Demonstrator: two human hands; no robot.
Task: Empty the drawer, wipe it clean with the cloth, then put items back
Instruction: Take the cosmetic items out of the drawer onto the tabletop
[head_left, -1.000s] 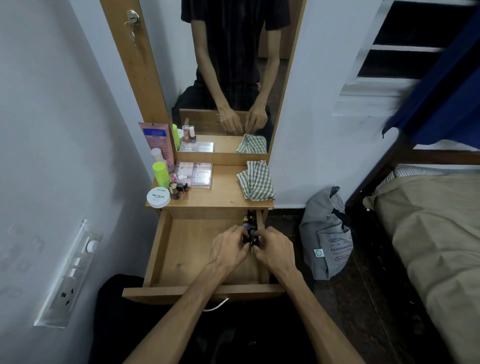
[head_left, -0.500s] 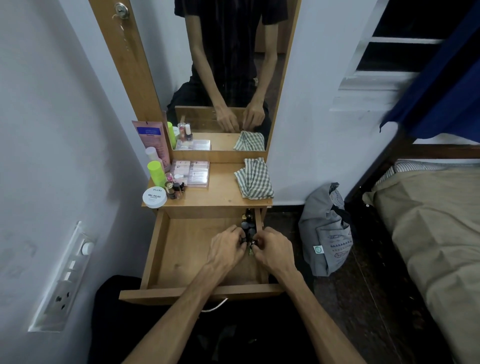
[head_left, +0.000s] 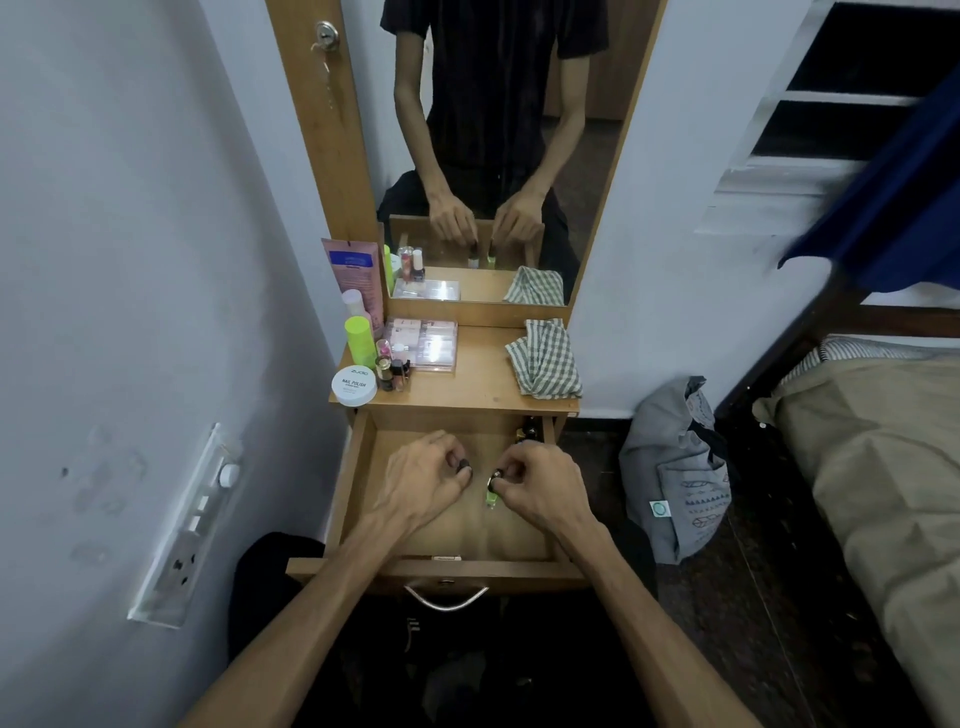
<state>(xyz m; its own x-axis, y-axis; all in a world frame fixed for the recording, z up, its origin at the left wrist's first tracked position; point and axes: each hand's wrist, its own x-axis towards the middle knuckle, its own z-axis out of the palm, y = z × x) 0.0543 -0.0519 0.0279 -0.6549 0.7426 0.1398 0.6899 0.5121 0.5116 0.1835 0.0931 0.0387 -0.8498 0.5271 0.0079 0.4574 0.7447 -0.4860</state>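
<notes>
The wooden drawer (head_left: 358, 483) is pulled out below the small dressing table. Over it, my left hand (head_left: 423, 480) pinches a small dark-capped nail polish bottle (head_left: 464, 470) by its top. My right hand (head_left: 540, 483) pinches a green nail polish bottle (head_left: 491, 496) by its cap. The mirror shows both bottles hanging from my fingers. A few more small bottles (head_left: 527, 432) stand in the drawer's back right corner. The green checked cloth (head_left: 545, 364) lies folded on the tabletop at the right.
On the tabletop's left stand a white nail polish jar (head_left: 354, 385), a green-capped bottle (head_left: 359, 340), small bottles (head_left: 392, 371), a clear box (head_left: 423, 344) and a pink tube (head_left: 350, 267). A grey bag (head_left: 675, 467) leans on the wall; a bed (head_left: 883, 467) is right.
My hands were together at the drawer's back right; they have drawn apart and lifted, each now holding a small bottle. The camera has tilted slightly.
</notes>
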